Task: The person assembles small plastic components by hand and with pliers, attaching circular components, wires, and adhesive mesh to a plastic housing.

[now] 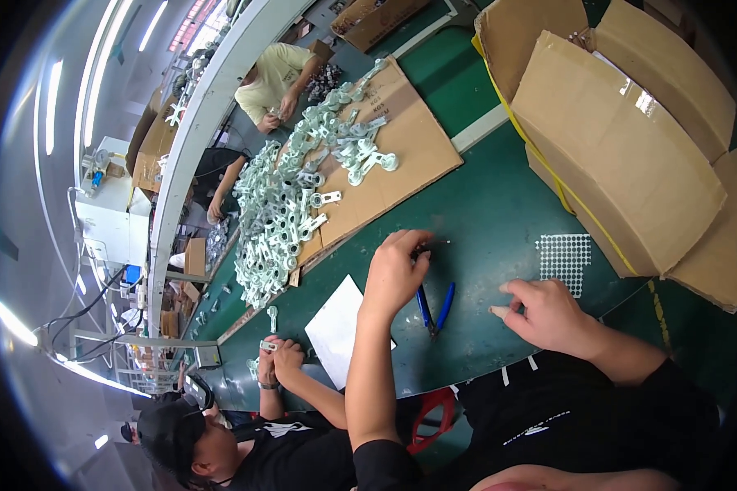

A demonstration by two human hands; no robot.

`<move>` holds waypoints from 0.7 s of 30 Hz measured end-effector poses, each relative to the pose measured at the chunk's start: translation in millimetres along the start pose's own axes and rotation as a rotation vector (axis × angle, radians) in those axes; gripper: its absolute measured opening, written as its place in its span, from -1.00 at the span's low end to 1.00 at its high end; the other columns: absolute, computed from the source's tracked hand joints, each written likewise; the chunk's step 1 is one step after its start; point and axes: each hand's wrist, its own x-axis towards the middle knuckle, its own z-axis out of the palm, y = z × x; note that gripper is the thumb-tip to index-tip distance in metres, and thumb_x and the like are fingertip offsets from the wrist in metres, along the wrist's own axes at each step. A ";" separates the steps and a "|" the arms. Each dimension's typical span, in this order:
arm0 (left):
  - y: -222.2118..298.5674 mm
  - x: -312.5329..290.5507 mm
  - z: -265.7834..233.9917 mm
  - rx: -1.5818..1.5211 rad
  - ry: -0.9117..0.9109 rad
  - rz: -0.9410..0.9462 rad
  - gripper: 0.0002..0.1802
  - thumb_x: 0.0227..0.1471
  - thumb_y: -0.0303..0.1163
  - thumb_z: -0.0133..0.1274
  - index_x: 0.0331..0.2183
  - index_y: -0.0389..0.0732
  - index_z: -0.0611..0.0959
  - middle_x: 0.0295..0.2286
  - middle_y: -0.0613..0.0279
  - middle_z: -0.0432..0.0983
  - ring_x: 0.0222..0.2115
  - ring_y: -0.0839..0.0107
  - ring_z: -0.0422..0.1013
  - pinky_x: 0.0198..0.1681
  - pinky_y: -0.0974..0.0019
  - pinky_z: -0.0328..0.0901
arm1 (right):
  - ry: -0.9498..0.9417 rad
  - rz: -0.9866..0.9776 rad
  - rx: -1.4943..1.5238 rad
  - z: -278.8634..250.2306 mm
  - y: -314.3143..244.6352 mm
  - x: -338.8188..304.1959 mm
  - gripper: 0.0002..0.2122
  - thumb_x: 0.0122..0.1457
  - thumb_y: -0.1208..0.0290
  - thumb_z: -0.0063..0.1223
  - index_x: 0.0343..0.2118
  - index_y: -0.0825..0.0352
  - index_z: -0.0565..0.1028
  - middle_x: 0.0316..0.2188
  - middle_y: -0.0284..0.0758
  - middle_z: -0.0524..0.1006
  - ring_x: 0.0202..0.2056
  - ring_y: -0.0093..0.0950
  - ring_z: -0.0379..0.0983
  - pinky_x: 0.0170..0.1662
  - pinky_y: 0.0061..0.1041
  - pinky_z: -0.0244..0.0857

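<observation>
Shirtfront [585, 430], empty right hand [553, 317] half-open, left hand [395, 266] pinching something [444, 241], pliers [433, 327] lengthwise, handles [445, 308] away

The person wears a black T-shirt [598, 434], its front spreading along the near edge of the table [483, 245]. A small white print [536, 432], slanting and too small to make out, sits on the dark cloth. Both sleeves are short, plain and black: the left sleeve [385, 465] and the right sleeve [681, 405] are loose and end around the elbow. Below them the forearms are bare down to the wrists, and the left hand [395, 266] and right hand [555, 319] are ungloved, with slim, rounded fingers [526, 289]
</observation>
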 end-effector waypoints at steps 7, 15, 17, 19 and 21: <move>-17.4 -8.6 -4.0 0.006 0.108 -0.067 -0.84 0.23 -0.51 0.38 -0.14 -0.29 0.86 -0.22 -0.07 0.79 -0.22 -0.08 0.71 -0.08 0.04 0.58 | -0.029 -0.041 -0.033 2.0 -3.0 -3.2 -0.73 0.33 0.32 0.47 -0.15 0.42 0.64 -0.49 -0.13 0.70 -0.47 -0.05 0.71 -0.40 -0.12 0.55; -52.0 -21.9 -19.3 0.174 0.110 -0.005 -0.81 0.20 -0.55 0.33 -0.13 -0.23 0.90 -0.27 -0.05 0.76 -0.18 -0.11 0.68 -0.04 -0.03 0.56 | -0.033 -0.049 -0.046 6.9 -2.4 -0.3 -0.70 0.33 0.28 0.49 -0.10 0.42 0.67 -0.48 -0.12 0.70 -0.46 -0.04 0.72 -0.38 -0.12 0.57; -37.0 -15.5 -28.1 0.159 0.094 0.003 -0.80 0.25 -0.56 0.29 -0.11 -0.23 0.90 -0.26 -0.06 0.76 -0.17 -0.11 0.69 -0.05 -0.04 0.56 | 0.002 -0.055 -0.036 2.3 -4.5 -5.2 -0.69 0.32 0.32 0.53 -0.06 0.44 0.69 -0.47 -0.18 0.73 -0.54 -0.22 0.70 -0.44 -0.29 0.53; -45.3 -14.7 -36.3 0.135 0.070 -0.020 -0.81 0.29 -0.54 0.29 -0.10 -0.26 0.90 -0.24 -0.08 0.78 -0.20 -0.12 0.71 -0.06 0.00 0.57 | -0.004 -0.064 -0.027 3.5 -1.1 0.6 -0.70 0.33 0.35 0.52 -0.06 0.46 0.69 -0.48 -0.19 0.72 -0.55 -0.27 0.69 -0.45 -0.34 0.51; -57.8 -16.0 -36.3 0.072 0.062 -0.076 -0.82 0.32 -0.48 0.33 -0.08 -0.26 0.90 -0.26 -0.10 0.80 -0.26 -0.05 0.73 -0.10 0.03 0.57 | -0.025 -0.050 -0.031 6.6 1.2 -2.4 -0.71 0.33 0.35 0.52 -0.06 0.45 0.69 -0.48 -0.19 0.72 -0.55 -0.27 0.69 -0.45 -0.33 0.51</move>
